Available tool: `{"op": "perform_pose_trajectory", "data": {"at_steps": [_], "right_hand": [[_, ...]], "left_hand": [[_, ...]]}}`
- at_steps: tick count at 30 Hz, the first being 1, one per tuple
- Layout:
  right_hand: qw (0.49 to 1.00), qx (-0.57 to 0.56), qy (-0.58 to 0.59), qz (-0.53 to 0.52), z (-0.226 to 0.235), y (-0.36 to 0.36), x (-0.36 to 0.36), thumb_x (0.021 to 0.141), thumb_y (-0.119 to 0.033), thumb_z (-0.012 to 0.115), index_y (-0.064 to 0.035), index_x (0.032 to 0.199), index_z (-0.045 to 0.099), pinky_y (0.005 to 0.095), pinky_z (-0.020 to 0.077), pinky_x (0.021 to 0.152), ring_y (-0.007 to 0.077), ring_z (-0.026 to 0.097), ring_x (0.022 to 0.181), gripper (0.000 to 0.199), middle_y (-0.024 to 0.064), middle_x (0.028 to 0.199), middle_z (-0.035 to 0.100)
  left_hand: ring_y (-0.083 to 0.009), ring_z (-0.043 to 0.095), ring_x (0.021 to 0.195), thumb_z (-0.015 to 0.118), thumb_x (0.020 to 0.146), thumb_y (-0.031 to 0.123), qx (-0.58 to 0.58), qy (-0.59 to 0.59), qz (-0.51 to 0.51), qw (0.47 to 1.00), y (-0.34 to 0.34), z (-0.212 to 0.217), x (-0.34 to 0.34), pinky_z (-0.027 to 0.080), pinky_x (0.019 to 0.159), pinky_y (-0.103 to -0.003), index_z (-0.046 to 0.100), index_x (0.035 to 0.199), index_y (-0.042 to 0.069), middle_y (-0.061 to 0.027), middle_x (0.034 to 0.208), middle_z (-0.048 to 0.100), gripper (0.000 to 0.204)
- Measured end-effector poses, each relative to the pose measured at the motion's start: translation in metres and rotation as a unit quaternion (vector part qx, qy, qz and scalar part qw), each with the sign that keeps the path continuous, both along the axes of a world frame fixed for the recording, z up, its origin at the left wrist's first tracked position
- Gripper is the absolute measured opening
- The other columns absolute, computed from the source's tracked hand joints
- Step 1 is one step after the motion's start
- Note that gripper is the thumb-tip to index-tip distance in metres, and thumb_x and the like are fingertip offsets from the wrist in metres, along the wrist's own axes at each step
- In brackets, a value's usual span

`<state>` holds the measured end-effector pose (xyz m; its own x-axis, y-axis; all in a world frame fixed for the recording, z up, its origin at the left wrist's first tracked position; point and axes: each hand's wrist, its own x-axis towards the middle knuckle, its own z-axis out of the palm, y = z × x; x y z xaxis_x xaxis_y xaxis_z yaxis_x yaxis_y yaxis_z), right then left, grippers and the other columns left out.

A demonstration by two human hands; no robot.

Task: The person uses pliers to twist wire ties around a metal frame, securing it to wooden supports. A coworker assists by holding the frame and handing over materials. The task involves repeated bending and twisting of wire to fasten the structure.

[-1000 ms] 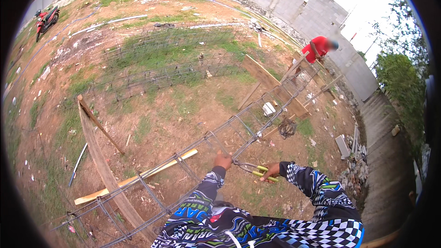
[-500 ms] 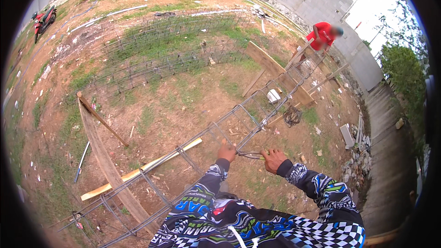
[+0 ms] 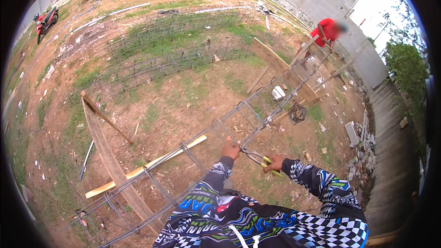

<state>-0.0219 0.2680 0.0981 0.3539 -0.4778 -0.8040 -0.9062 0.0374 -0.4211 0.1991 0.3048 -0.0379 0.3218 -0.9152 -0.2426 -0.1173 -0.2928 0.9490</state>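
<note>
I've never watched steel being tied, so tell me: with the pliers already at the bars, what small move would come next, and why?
Probably a small twist of the pliers. Their tip sits right at a joint of the long rebar cage, the right hand has its grip on the yellow handles, and the left hand steadies the bar beside it.

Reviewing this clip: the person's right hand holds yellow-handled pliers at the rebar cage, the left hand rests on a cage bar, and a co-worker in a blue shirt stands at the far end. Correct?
Not quite. The head view shows the co-worker at the far end in a red shirt, not blue. The rest holds: the right hand holds the yellow-handled pliers at the rebar cage, and the left hand rests on a cage bar.
</note>
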Motion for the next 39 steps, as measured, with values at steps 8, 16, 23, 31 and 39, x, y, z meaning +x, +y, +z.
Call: {"op": "perform_pose_trajectory", "data": {"at_steps": [8, 16, 23, 31, 39], "right_hand": [[0.939, -0.306, 0.042, 0.153, 0.002, 0.012, 0.012, 0.089, -0.036, 0.058, 0.0017, 0.104, 0.058, 0.0431, 0.0545, 0.068, 0.033, 0.065, 0.075, 0.04, 0.0175, 0.082, 0.063], [0.966, 0.065, -0.211, -0.132, -0.057, 0.025, -0.023, 0.094, -0.023, 0.057, 0.0009, 0.103, 0.062, 0.0317, 0.0503, 0.053, 0.0176, 0.061, 0.059, 0.026, 0.0063, 0.071, 0.061], [0.911, 0.063, -0.338, -0.227, -0.042, 0.06, -0.02, 0.094, -0.014, 0.056, 0.0003, 0.114, 0.059, 0.029, 0.0513, 0.059, 0.0142, 0.064, 0.072, 0.025, 0.0081, 0.084, 0.065], [0.826, 0.066, -0.51, -0.23, -0.053, 0.028, -0.062, 0.085, 0.003, 0.058, -0.0072, 0.145, 0.035, 0.0404, 0.0463, 0.1, 0.0243, 0.044, 0.131, 0.064, 0.0122, 0.136, 0.051], [0.722, -0.06, -0.648, -0.235, -0.009, -0.06, 0.019, 0.101, -0.026, 0.049, -0.0089, 0.136, 0.042, 0.0415, 0.0468, 0.1, 0.0266, 0.043, 0.133, 0.04, 0.0154, 0.139, 0.048]], "left_hand": [[-0.0339, 0.065, 0.066, 0.058, 0.09, 0.038, 0.017, 0.007, -0.01, 1.0, -0.001, 0.008, 0.004, 0.049, 0.064, -0.043, 0.071, 0.08, -0.001, -0.0188, 0.068, 0.067, 0.042], [-0.0313, 0.064, 0.084, 0.059, 0.092, 0.032, -0.165, -0.209, 0.126, 0.956, 0.035, 0.031, -0.008, 0.048, 0.071, -0.04, 0.066, 0.099, -0.001, -0.0189, 0.091, 0.067, 0.034], [-0.021, 0.061, 0.064, 0.054, 0.097, 0.027, -0.078, 0.133, -0.026, 0.988, 0.076, 0.086, -0.056, 0.047, 0.061, -0.034, 0.065, 0.092, -0.002, -0.0118, 0.072, 0.063, 0.031], [-0.0106, 0.056, 0.058, 0.053, 0.099, 0.027, -0.074, -0.096, 0.068, 0.99, 0.078, 0.133, -0.047, 0.041, 0.053, -0.029, 0.067, 0.089, -0.001, -0.0037, 0.062, 0.06, 0.033], [-0.0074, 0.053, 0.055, 0.054, 0.099, 0.026, -0.085, -0.124, 0.34, 0.928, 0.159, 0.143, -0.057, 0.039, 0.052, -0.024, 0.068, 0.093, 0.0, -0.0023, 0.061, 0.059, 0.03]]}}
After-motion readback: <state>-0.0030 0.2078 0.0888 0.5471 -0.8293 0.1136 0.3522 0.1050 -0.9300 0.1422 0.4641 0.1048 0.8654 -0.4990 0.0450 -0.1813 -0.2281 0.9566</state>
